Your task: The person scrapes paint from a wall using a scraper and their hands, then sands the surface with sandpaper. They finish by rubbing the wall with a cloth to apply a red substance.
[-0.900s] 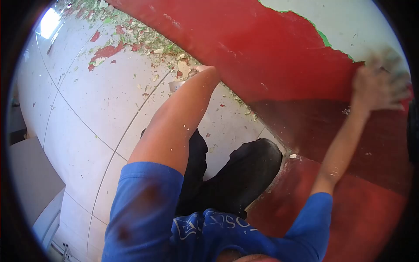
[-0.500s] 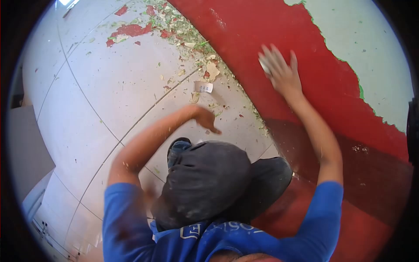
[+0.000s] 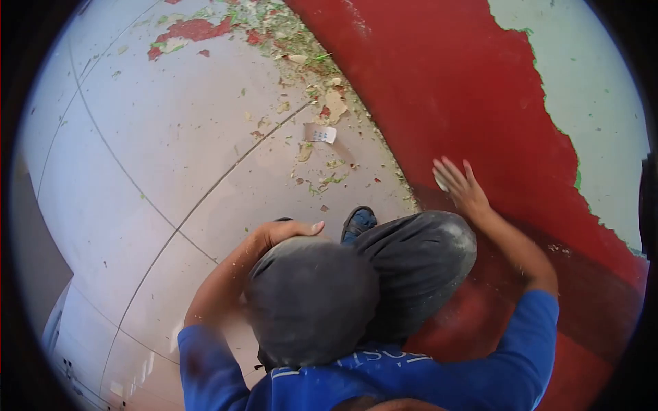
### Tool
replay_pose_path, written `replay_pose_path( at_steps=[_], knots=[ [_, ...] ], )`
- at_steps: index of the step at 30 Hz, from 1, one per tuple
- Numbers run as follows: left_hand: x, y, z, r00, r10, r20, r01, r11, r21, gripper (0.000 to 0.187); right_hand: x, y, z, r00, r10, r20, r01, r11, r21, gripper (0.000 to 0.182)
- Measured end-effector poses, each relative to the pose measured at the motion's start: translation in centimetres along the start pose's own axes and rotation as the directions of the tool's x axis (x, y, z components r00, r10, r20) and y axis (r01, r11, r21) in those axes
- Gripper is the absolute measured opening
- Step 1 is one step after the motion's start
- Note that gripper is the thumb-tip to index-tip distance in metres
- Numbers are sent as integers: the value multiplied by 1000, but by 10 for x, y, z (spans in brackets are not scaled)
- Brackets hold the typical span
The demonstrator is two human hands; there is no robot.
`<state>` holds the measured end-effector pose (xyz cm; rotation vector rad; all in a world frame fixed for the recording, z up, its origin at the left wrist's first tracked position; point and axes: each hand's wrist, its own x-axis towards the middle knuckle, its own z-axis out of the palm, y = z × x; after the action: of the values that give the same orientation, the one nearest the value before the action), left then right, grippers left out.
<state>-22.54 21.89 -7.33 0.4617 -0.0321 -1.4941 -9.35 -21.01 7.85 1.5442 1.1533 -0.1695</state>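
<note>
My left hand [image 3: 293, 230] rests on the top of my left knee, its thumb stretched out and nothing visible held in it. Against the red wall surface [image 3: 439, 96] lies my right hand [image 3: 466, 192], with its fingers spread. A small pale patch [image 3: 441, 182] shows at the edge of those fingers; I cannot make out what it is. Both knees are bent in dark, dusty trousers [image 3: 418, 260].
Scraps of green, red and cream paint [image 3: 291, 41] litter the tiled floor [image 3: 157, 151] along the wall's foot. A small printed paper [image 3: 320, 133] lies among them. Pale wall [image 3: 589, 89] with a ragged edge shows at the upper right. One dark shoe [image 3: 358, 220] is between my knees.
My right hand has moved down the red surface, closer to my knees. My left hand has come down onto my knee. My legs have shifted, and a shoe now shows between them.
</note>
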Motion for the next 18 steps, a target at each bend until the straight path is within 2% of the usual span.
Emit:
replay_pose_path(
  at_steps=[1, 2, 3, 5, 6, 8, 10, 12, 13, 14, 16, 18],
  knots=[
    [-3, -1, -1, 964, 109, 242, -80, 989, -126, 76, 46, 12, -11, 1000, 28, -14, -27, 999, 34, 77],
    [-3, 4, -9, 966, 146, 212, -180, 972, 150, 80, 97, 25, -14, 987, 103, -119, -90, 990, 112, 73],
    [-14, 8, -8, 973, 165, 164, -192, 966, 172, 80, 152, 46, -28, 981, 145, -127, -128, 983, 132, 73],
    [-49, 18, 6, 978, 196, 74, -208, 958, 200, 80, 252, 97, -54, 940, 221, -259, -193, 973, 130, 68],
    [-70, 22, 14, 988, 145, -52, -124, 946, 298, 79, 290, 128, -73, 922, 265, -283, -241, 963, 117, 66],
    [-112, 31, 23, 953, 112, -282, 29, 891, 454, 79, 327, 167, -106, 878, 309, -367, -304, 950, 73, 64],
    [-156, 56, 52, 802, 76, -593, 354, 738, 574, 72, 332, 172, -106, 817, 409, -407, -405, 909, 100, 59],
    [-191, 71, 41, 728, 194, -658, 410, 645, 645, 74, 284, 138, -84, 850, 333, -409, -296, 943, 152, 59],
    [-204, 82, 34, 664, 280, -693, 499, 524, 690, 75, 243, 115, -77, 884, 270, -382, -234, 962, 139, 61],
    [-216, 94, 29, 595, 361, -718, 595, 403, 695, 75, 199, 90, -69, 924, 200, -326, -146, 972, 183, 63],
    [-229, 116, 14, 479, 442, -759, 716, 303, 628, 75, 132, 49, -34, 967, 105, -231, -58, 978, 203, 66],
    [-231, 131, -12, 475, 492, -730, 728, 247, 640, 74, 93, 28, -20, 996, -18, -90, 32, 987, 156, 71]
  ],
)
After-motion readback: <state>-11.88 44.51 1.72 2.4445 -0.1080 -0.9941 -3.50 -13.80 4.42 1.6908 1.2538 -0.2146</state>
